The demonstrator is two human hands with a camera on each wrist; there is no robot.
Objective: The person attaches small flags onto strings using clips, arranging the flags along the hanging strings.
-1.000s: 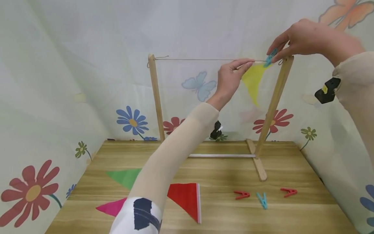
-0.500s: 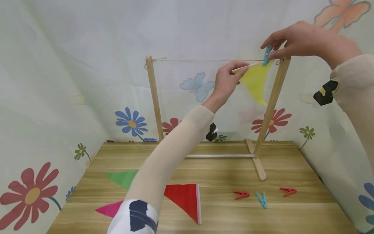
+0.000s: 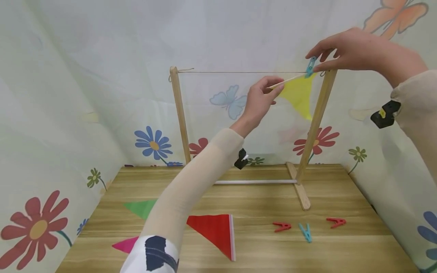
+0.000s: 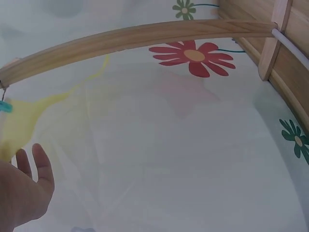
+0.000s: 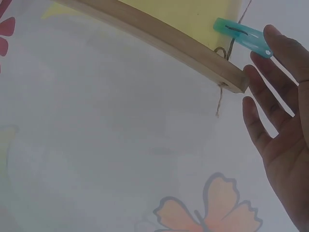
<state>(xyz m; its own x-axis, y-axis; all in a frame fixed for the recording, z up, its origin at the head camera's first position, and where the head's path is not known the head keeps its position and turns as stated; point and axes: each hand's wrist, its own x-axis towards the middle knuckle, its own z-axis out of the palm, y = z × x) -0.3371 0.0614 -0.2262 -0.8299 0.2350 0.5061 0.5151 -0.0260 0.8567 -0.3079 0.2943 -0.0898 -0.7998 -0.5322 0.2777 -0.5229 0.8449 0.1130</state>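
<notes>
A yellow pennant [image 3: 297, 96] hangs near the right post, its right corner in a blue clothespin [image 3: 310, 67] at the string [image 3: 239, 72]. My left hand [image 3: 260, 99] pinches the pennant's white-edged left end, which slopes below the string. With thumb and fingertips my right hand [image 3: 358, 49] holds the blue clothespin. In the right wrist view the clothespin [image 5: 244, 37] lies across the string beside the post's tip, and the lower fingers of my right hand [image 5: 285, 116] are loosely spread. The left wrist view shows my left hand [image 4: 24, 193] under the yellow cloth [image 4: 21, 121].
The wooden frame's left post [image 3: 180, 113] and right post [image 3: 317, 121] stand at the back. On the table [image 3: 266, 250] lie a red pennant [image 3: 215, 231], a green one [image 3: 140, 208], a pink one [image 3: 125, 244], two red clothespins [image 3: 282, 227] [image 3: 336, 222] and a blue one [image 3: 305, 232].
My left hand has moved left and down, drawing the pennant's left end below the string. The clothespin in my right hand has become more upright and shifted slightly left.
</notes>
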